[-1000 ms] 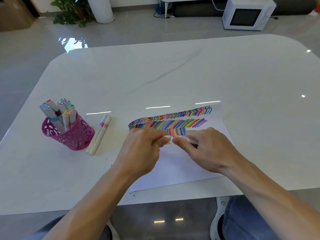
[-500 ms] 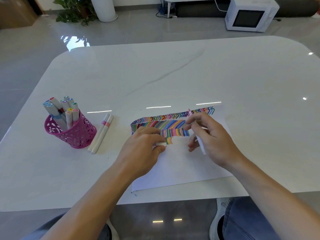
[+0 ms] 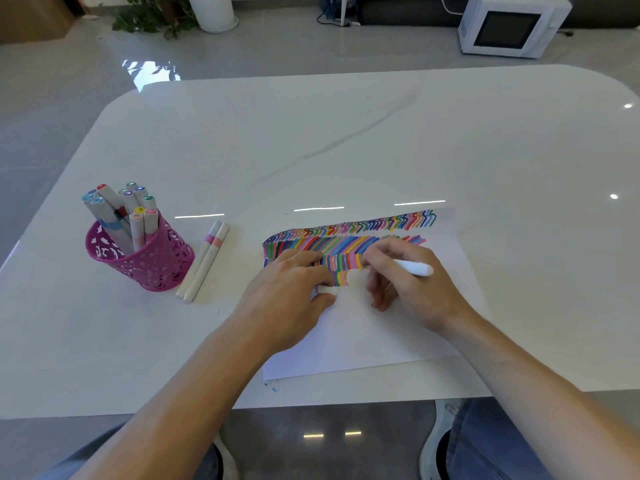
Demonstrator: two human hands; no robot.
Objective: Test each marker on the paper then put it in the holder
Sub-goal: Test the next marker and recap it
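Observation:
A white sheet of paper (image 3: 377, 337) covered in rows of coloured strokes lies in front of me. My right hand (image 3: 412, 282) grips a white marker (image 3: 414, 268) with its tip down at the end of the lowest row of strokes. My left hand (image 3: 287, 296) rests on the paper and pinches the marker's white cap (image 3: 327, 289). A pink perforated holder (image 3: 145, 259) stands at the left with several markers in it. Two capped white markers (image 3: 204, 263) lie on the table just right of the holder.
The white marble table (image 3: 346, 140) reaches its front edge just below the paper. On the floor beyond are a white microwave (image 3: 509, 26), a potted plant (image 3: 152, 15) and a white pillar base. My knees and shoes show under the table edge.
My hands pulled the cap off the marker. My left hand kept the cap, and my right hand turned the marker and brought its tip down onto the lowest row of strokes.

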